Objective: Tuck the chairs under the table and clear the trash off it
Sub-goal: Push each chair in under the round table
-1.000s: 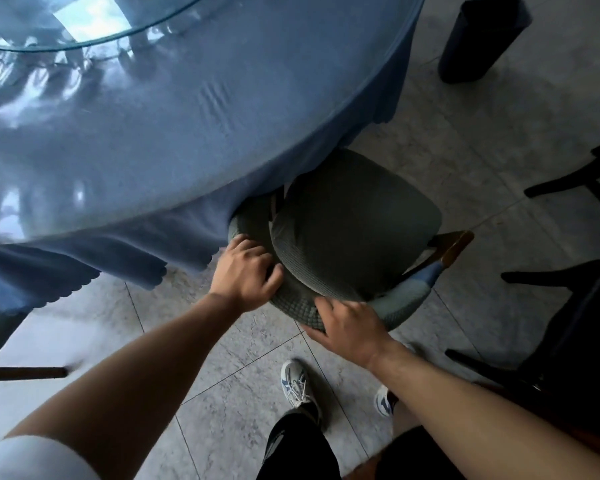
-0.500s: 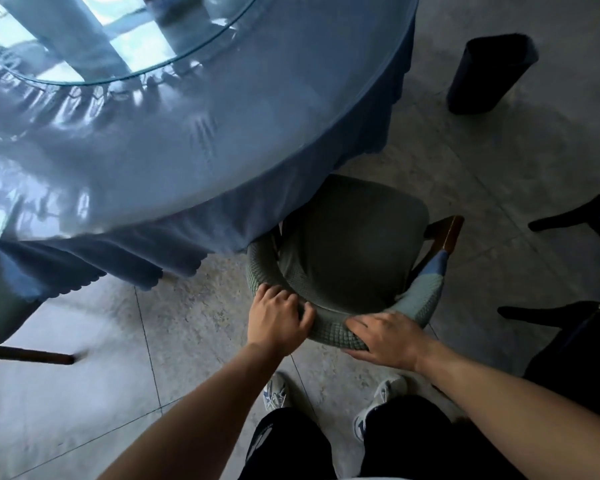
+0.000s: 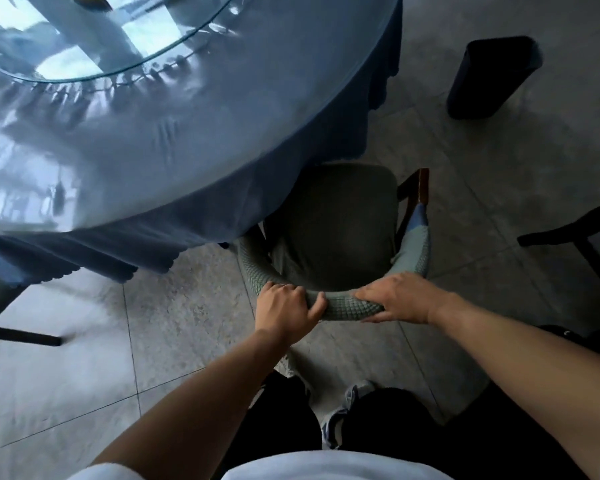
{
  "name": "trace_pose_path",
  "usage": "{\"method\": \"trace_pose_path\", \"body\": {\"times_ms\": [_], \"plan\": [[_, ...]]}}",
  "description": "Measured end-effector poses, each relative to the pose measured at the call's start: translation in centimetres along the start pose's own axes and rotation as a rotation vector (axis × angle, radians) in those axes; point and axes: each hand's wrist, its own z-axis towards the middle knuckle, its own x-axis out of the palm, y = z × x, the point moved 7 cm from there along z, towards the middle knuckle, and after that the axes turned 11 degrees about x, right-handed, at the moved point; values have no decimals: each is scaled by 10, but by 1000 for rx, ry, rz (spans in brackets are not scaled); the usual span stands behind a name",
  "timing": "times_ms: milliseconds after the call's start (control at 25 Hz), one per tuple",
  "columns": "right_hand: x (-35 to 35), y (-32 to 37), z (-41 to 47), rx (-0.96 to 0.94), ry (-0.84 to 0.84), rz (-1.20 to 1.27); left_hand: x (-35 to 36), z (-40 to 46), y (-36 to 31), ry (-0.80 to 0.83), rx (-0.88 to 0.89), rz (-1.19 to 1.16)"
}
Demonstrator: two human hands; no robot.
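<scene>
Gripping the green chair (image 3: 333, 237) backrest with my left hand (image 3: 286, 311) and right hand (image 3: 399, 299), seat only partly under the counter (image 3: 160, 140), yellow object (image 3: 90, 1) at upper left possibly trash uncleared.

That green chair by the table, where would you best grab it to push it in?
Grip the chair's curved backrest from behind, as the left hand and right hand do. Its padded rim faces the person and fits curled fingers, while the seat already points under the table.
</scene>
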Motion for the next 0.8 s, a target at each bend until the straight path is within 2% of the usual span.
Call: {"method": "trace_pose_path", "body": {"times_ms": [160, 320, 440, 640, 800], "plan": [[-16, -50, 6, -16, 45, -41, -16, 48, -15, 61, 41, -8], [-35, -98, 16, 21, 130, -84, -19, 93, -22, 26, 79, -67], [-54, -132, 27, 37, 144, -104, -18, 124, -28, -8, 30, -154], [-78, -180, 36, 137, 176, -144, -22, 169, -43, 39, -30, -278], [-89, -206, 37, 134, 163, -141, -28, 185, -57, -51, -121, -323]]}}
